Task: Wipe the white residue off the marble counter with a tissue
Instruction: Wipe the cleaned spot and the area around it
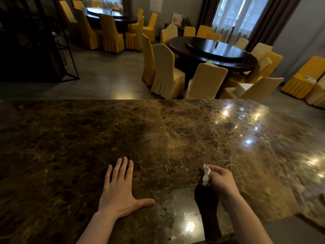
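Observation:
A wide, glossy brown marble counter (pixel 140 134) fills the lower half of the head view. My left hand (pixel 119 187) lies flat on it near the front, palm down, fingers spread, holding nothing. My right hand (pixel 221 180) hovers just above the counter to the right, fingers pinched on a small crumpled white tissue (pixel 206 174) that hangs down from them. Its dark shadow falls on the stone below. A faint pale smear (pixel 165 192) shows on the marble between my hands; I cannot tell whether it is residue or glare.
Bright lamp reflections (pixel 246 127) dot the right side of the counter. Beyond its far edge stand a dark round dining table (pixel 212 51) ringed by yellow-covered chairs (pixel 165 71), a second such table (pixel 112 16) further back, and a dark metal shelf (pixel 35 41) at left.

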